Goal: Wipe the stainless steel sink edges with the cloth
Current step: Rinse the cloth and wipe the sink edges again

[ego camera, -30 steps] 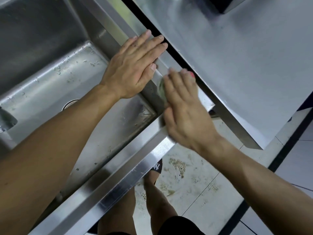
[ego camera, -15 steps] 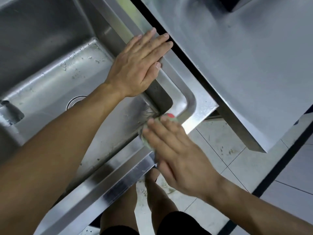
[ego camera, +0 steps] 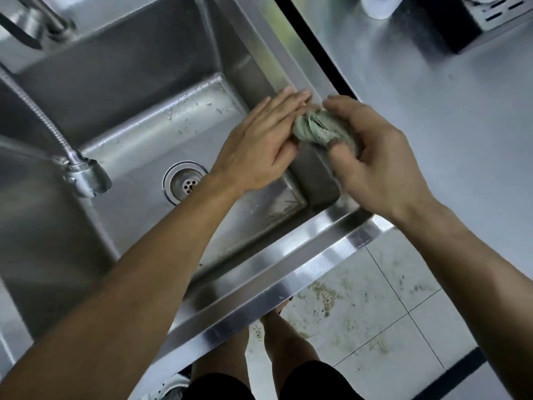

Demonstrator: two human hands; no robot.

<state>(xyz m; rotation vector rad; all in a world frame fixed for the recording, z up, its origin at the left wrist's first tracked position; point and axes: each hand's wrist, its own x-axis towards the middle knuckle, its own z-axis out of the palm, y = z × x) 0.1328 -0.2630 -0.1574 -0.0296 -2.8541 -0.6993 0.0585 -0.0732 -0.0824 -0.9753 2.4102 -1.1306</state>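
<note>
A crumpled pale green cloth (ego camera: pixel 317 129) is bunched in my right hand (ego camera: pixel 375 160), whose fingers and thumb curl round it above the right side rim of the stainless steel sink (ego camera: pixel 302 67). My left hand (ego camera: pixel 259 148) lies beside it with straight fingers, their tips touching the cloth and the rim. The sink's front edge (ego camera: pixel 274 272) runs bright and diagonal below both forearms. The basin floor holds a round drain (ego camera: pixel 187 183) and water drops.
A pull-out tap head on a flexible hose (ego camera: pixel 86 177) hangs over the basin at left. A steel counter (ego camera: pixel 432 111) lies to the right across a dark gap, with a black rack (ego camera: pixel 490 18) at its far corner. Stained floor tiles and my legs show below.
My right hand has left the sink's front corner, lifted and turned palm-inward with the cloth bunched in its fingers. My left hand has shifted to meet it. The view has swung left.
</note>
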